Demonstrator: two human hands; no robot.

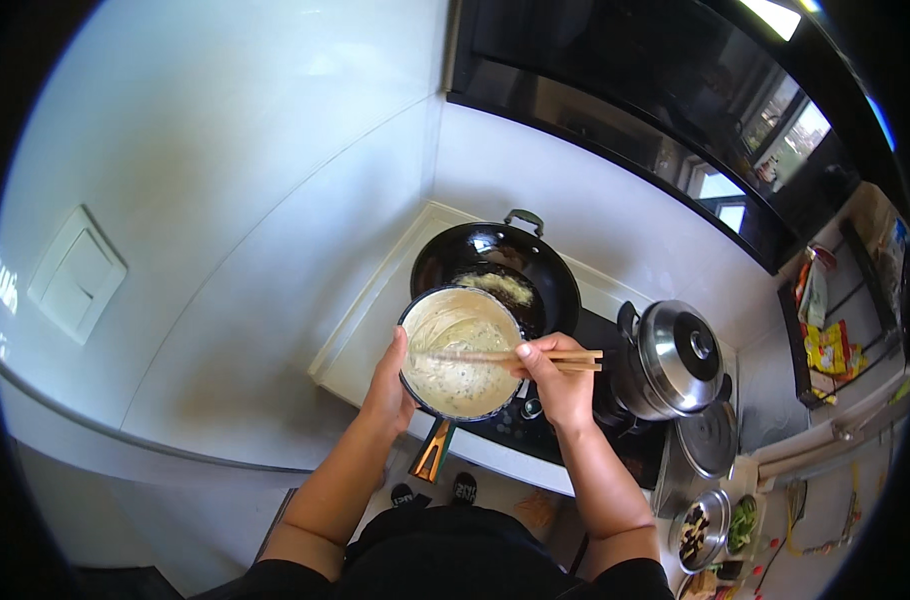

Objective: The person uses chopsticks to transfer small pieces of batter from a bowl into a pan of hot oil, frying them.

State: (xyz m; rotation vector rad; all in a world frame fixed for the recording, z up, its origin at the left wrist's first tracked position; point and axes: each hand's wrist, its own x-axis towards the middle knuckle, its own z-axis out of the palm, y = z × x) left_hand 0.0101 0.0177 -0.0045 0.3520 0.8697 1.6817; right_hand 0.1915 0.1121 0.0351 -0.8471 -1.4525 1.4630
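My left hand grips the left rim of a small saucepan whose handle points down toward me. Inside lies a pale, thick batter with dark green flecks. In my right hand is a pair of wooden chopsticks, held level across the saucepan with their tips in the batter. Just beyond, partly covered by the saucepan, a black wok sits on the stove with a pale yellowish piece of batter in it.
A lidded steel pot stands right of the wok on the black cooktop. Farther right are a round lid, a bowl of dark and pale food and some green vegetables. A dark range hood overhangs the back; a white wall bounds the left.
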